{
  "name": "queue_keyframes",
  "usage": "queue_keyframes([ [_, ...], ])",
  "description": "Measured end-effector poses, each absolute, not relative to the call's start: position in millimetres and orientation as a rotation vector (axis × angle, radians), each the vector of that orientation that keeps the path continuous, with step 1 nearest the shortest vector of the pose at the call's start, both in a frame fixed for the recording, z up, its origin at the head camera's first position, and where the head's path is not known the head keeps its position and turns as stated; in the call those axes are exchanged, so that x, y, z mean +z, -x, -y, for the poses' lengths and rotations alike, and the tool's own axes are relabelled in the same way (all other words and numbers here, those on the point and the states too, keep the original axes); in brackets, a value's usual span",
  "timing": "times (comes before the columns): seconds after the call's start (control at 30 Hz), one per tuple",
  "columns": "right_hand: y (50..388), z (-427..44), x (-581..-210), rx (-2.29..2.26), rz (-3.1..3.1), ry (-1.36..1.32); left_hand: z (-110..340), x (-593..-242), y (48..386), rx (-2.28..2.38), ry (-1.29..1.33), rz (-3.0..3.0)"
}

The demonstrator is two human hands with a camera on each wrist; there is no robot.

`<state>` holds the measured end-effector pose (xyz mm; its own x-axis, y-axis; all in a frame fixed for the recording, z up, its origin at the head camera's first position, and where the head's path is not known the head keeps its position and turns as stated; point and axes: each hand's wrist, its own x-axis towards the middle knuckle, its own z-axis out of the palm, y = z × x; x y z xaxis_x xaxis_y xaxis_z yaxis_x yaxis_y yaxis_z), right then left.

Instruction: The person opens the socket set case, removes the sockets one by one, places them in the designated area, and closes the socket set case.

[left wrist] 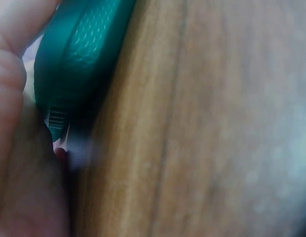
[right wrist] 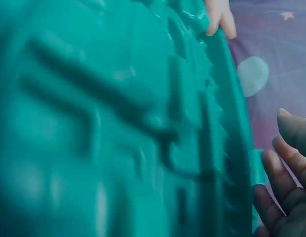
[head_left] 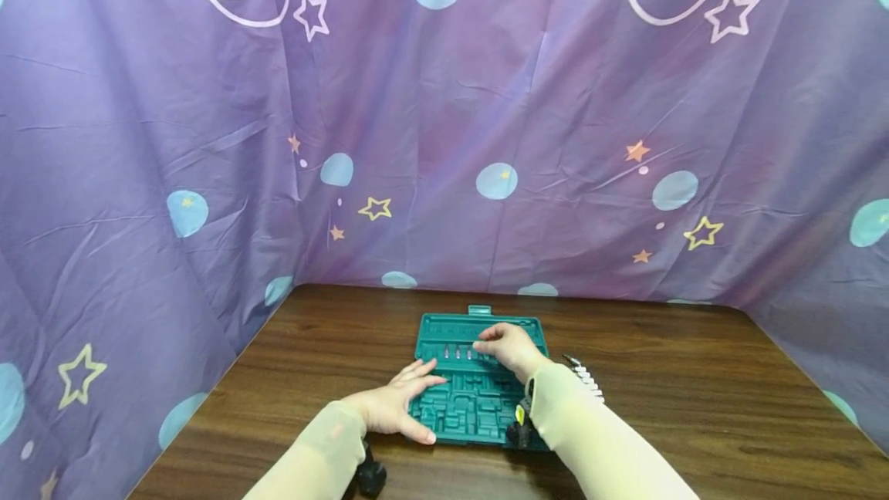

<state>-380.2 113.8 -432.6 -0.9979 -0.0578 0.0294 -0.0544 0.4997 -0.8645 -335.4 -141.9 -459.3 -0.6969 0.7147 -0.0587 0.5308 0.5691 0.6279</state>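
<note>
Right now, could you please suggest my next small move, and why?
Perhaps reach the right hand to the white pieces beside the case: that hand shows nothing in its grasp, three small pieces sit in the case, and the left hand rests at the case's edge.

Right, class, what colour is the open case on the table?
The case is teal green; it shows best in the head view.

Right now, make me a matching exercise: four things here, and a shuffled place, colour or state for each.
1. left hand
2. right hand
3. case
4. curtain

A. purple, patterned with stars
B. over the case's far half
C. green, lying open on the table
D. at the case's left edge

Pairs: 1-D, 2-B, 3-C, 4-A.
</note>
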Motion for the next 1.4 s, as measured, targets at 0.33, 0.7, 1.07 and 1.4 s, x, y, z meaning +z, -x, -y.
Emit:
queue_keyframes([
  [0.33,384,-99,-444,-1.201,-2.886,-0.149,141,-461,337,0.862,-1.019,-2.495],
  [0.7,383,-90,-435,-1.103,-2.783,-0.36,142,-461,333,0.854,-1.019,-2.506],
  [1.07,380,-79,-425,-1.103,-2.75,-0.534,140,-464,336,0.88,-1.011,-2.476],
  [1.4,383,-83,-433,-1.213,-2.742,-0.499,142,-463,337,0.88,-1.02,-2.471],
])
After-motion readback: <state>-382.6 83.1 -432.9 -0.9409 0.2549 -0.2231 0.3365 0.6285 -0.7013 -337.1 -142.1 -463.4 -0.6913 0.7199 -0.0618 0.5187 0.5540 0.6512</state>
